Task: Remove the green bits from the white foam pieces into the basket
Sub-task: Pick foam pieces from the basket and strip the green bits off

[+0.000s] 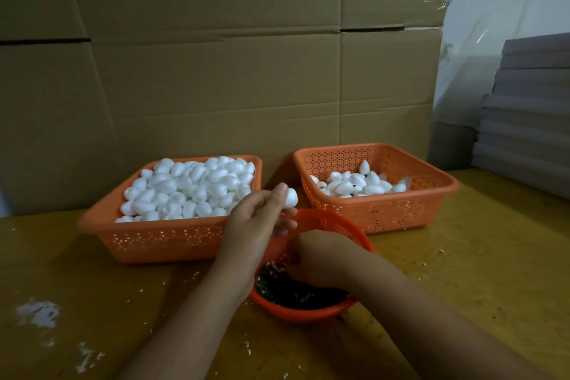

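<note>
A white egg-shaped foam piece is pinched between the thumb and curled fingers of the left hand, raised above the far rim of the small round orange plastic basket. The right hand is held lower, just right of the left one and over the inside of that round basket, with its fingers curled inward; whether anything is held in them cannot be told, since the fingertips are turned away from the camera. Beneath both wrists, a dark heap of green bits mixed with pale flecks is seen on the basket's floor.

Beyond and left of the left hand, a rectangular orange perforated plastic basket is heaped full with white foam pieces. Beyond and right of the right hand, a second rectangular orange perforated basket is set, holding a shallower layer of white foam pieces. All three baskets are stood on a yellowish wooden tabletop, over which small white crumbs are scattered, thickest to the left of the left forearm. Behind the baskets, large brown corrugated cardboard sheets are stood upright.
</note>
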`<move>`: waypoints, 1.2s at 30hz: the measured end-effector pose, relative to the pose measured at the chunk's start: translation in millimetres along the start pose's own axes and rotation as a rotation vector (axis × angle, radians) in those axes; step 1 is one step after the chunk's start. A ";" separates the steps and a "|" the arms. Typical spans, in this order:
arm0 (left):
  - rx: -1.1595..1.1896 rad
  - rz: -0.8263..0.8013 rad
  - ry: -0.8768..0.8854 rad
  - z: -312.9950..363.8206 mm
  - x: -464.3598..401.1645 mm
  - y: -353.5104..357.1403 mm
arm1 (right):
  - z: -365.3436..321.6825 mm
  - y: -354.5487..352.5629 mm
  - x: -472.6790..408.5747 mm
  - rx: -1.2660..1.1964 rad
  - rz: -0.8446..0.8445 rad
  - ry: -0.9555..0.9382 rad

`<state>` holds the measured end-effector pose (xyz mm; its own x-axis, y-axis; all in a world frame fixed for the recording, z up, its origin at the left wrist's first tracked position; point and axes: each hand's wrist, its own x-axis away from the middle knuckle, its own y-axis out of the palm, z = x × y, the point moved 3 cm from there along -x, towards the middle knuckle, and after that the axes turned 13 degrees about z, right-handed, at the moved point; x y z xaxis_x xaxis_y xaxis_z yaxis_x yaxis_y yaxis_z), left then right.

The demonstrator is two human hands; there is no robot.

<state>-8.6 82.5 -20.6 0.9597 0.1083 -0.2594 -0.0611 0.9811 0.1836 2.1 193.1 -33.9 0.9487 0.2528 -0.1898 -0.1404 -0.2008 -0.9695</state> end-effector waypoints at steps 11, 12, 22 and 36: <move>-0.020 -0.021 0.084 -3.0 -1.5 -3.6 | 0.2 1.7 -0.6 -0.002 -0.025 0.008; -0.025 -0.018 0.092 -3.0 -1.9 -3.8 | 0.2 1.8 -0.3 -0.003 -0.022 0.010; 0.023 -0.016 0.090 -4.4 -2.0 -2.7 | -0.6 2.2 -1.8 -0.008 -0.019 -0.013; -0.071 0.060 0.187 -4.3 -2.8 -6.8 | 0.9 5.1 -3.5 -0.011 -0.037 -0.001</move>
<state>-12.1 76.2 -25.2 0.8865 0.1879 -0.4228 -0.1416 0.9802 0.1387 -2.2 192.1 -38.4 0.9530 0.2611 -0.1539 -0.1020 -0.2019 -0.9741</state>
